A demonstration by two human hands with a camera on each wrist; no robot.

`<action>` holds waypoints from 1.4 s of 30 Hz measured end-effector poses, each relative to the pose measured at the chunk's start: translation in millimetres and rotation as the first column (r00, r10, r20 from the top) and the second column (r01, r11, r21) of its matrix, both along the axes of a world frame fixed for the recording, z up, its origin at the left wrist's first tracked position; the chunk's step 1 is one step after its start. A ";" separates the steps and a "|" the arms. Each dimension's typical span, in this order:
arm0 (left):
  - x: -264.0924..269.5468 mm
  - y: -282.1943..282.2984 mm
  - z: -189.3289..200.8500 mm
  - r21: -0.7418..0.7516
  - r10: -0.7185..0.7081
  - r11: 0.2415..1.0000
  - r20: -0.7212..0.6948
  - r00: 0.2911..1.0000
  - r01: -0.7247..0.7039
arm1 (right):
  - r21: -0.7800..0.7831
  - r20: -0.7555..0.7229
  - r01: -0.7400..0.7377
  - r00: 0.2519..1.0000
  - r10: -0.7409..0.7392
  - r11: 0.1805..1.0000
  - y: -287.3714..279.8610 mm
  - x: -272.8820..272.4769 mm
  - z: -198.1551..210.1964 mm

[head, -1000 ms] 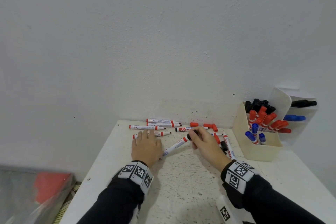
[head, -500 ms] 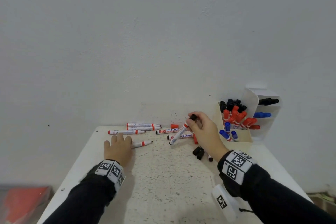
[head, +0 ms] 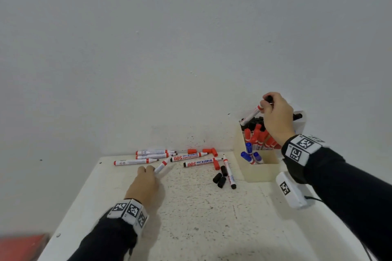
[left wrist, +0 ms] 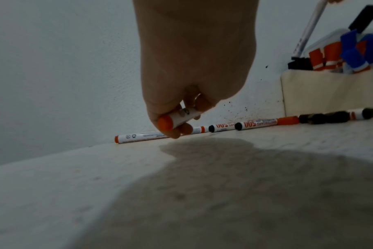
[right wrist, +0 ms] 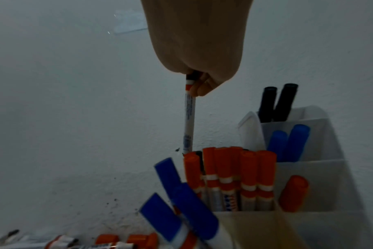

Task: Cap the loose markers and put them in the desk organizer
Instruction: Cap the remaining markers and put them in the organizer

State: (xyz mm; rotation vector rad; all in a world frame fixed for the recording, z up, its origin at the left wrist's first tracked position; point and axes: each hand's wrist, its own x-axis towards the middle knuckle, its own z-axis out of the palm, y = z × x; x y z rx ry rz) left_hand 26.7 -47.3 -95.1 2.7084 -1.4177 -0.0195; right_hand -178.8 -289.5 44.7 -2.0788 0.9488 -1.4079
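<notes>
My right hand (head: 267,103) grips a black-capped marker (head: 251,115) by its cap end, above the cream desk organizer (head: 261,172). The marker's lower end dips among the black caps in the back compartment; in the right wrist view that marker (right wrist: 189,121) hangs nearly upright. My left hand (head: 148,170) pinches a red-ended marker (head: 162,165) just above the white table (head: 191,218); its end (left wrist: 165,123) shows under my fingers. Several uncapped markers (head: 188,157) lie along the wall, with loose red caps (head: 212,151) and black caps (head: 219,179).
The organizer holds several red, blue and black capped markers (right wrist: 247,178). A white side holder (right wrist: 309,151) behind it carries black and blue markers. A white tagged device (head: 290,192) lies at the table's right. The wall stands close behind; a red object (head: 21,246) sits below left.
My right hand has lifted the black-capped marker from the pile and carried it up and right over the organizer. My left hand has gone from lying flat to pinching a marker.
</notes>
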 end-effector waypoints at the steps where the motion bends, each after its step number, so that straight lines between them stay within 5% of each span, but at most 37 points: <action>1: -7.8 -3.8 4.7 0.005 -0.014 1.000 -0.032 0.999 0.014 | -0.010 -0.026 0.022 0.999 -0.022 1.000 -4.6 -0.3 -0.6; 6: -13.8 -15.4 4.0 -0.132 -0.077 0.989 -0.069 0.995 0.067 | 0.025 -0.144 0.026 0.989 -0.022 0.999 -12.2 6.7 -6.0; 8: -14.7 -16.6 7.6 -0.211 -0.093 0.977 -0.273 0.958 0.034 | 0.036 -0.130 0.006 0.992 -0.002 0.999 -11.7 12.1 -6.4; 10: -11.6 -14.5 10.6 -0.375 -0.045 0.916 -0.448 0.893 -0.142 | 0.005 -0.136 0.014 0.991 -0.014 1.000 -9.0 16.6 -5.3; 16: -3.1 -21.7 -7.4 -0.420 -0.028 0.891 -0.427 0.904 -0.170 | -0.133 -0.367 0.138 0.913 -0.178 0.981 -7.1 28.0 -8.6; 20: 0.8 -23.3 -10.9 -0.400 -0.024 0.899 -0.455 0.890 -0.180 | 0.034 -0.470 0.093 0.880 -0.067 0.995 -6.0 28.1 -11.8; 23: 3.4 -23.0 -12.9 -0.420 -0.028 0.890 -0.443 0.896 -0.179 | 0.064 -0.585 0.077 0.810 -0.026 0.995 -19.1 33.4 -20.8; 31: 2.8 -24.1 -12.1 -0.373 -0.031 0.916 -0.437 0.899 -0.150 | 0.095 -0.900 0.111 0.435 0.038 0.989 -17.3 33.1 -35.7; 35: 2.6 -23.9 -11.5 -0.367 -0.033 0.918 -0.443 0.896 -0.148 | 0.110 -0.884 0.112 0.464 0.046 0.988 -16.9 33.8 -36.3; 39: 3.8 -23.0 -12.1 -0.367 -0.032 0.918 -0.440 0.897 -0.148 | -0.117 -0.713 0.168 0.672 -0.200 0.979 -16.3 35.0 -35.5; 42: 2.8 -23.0 -12.4 -0.364 -0.036 0.920 -0.448 0.893 -0.146 | -0.169 -0.711 0.170 0.661 -0.240 0.971 -18.1 37.7 -41.6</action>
